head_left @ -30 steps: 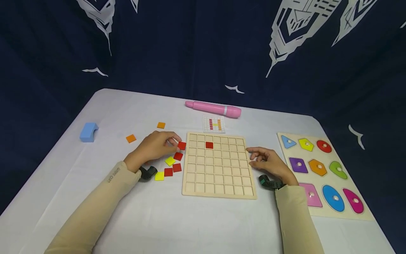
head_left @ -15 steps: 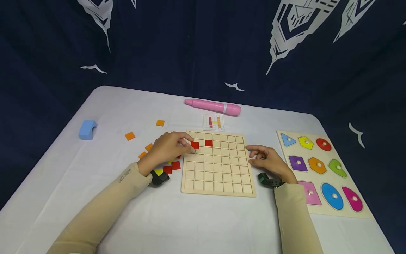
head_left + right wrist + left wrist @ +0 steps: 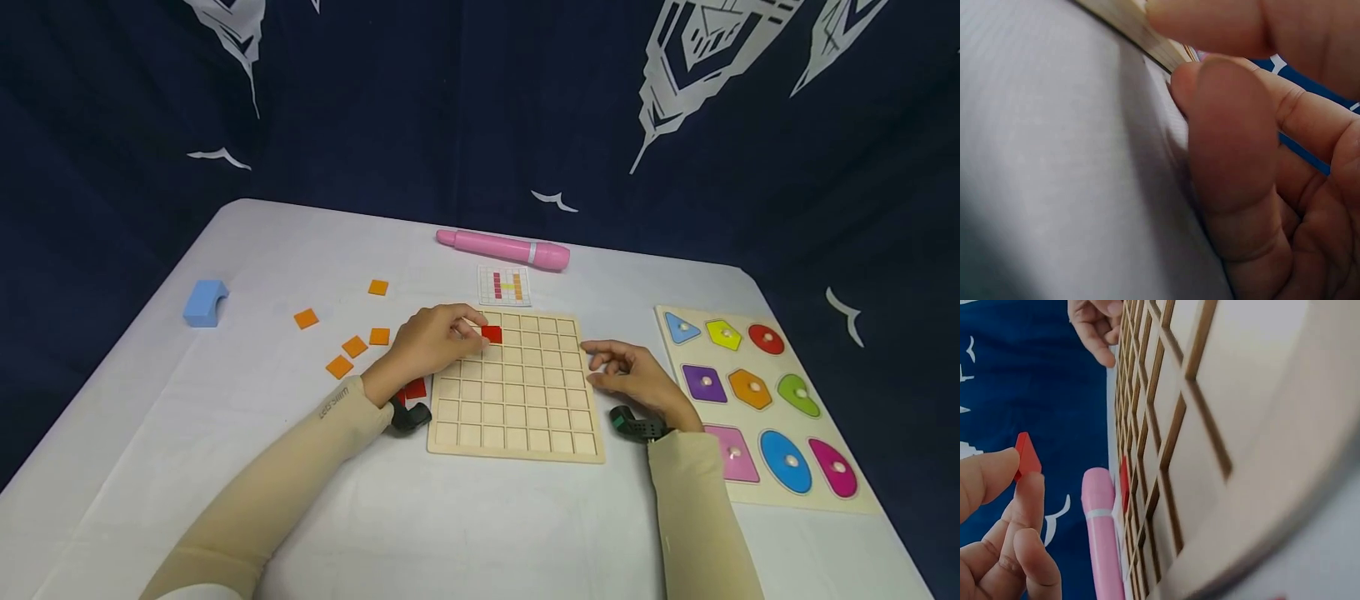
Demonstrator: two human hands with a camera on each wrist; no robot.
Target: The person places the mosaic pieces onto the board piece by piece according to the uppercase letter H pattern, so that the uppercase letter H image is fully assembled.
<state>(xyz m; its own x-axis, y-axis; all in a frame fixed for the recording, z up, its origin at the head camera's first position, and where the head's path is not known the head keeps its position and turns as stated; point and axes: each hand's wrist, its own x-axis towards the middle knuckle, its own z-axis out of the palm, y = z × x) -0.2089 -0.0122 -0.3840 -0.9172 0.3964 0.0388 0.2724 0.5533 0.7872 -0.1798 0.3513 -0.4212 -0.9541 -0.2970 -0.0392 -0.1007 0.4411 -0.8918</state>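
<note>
Over the upper left part of the wooden grid board point(image 3: 517, 417), my left hand point(image 3: 431, 343) pinches a red square tile point(image 3: 1027, 456) between thumb and a finger. In the left wrist view the tile is tilted and clear of the board. Another red tile point(image 3: 1124, 484) lies in a cell of the grid; in the head view the held tile appears to overlap it. My right hand point(image 3: 637, 379) rests by the board's right edge, fingers loosely bent, fingertips at the rim. Loose red tiles point(image 3: 416, 388) show partly under my left wrist; the yellow tiles are hidden there.
Several orange tiles point(image 3: 354, 347) lie left of the board. A pattern card point(image 3: 504, 286) and a pink pen-shaped object point(image 3: 502, 248) lie behind it. A blue arched block point(image 3: 205, 303) is at far left, a shape puzzle board point(image 3: 753, 437) at right.
My left hand has carried the red tile rightward from beside the board to above its upper left cells. My right hand has stayed at the right edge.
</note>
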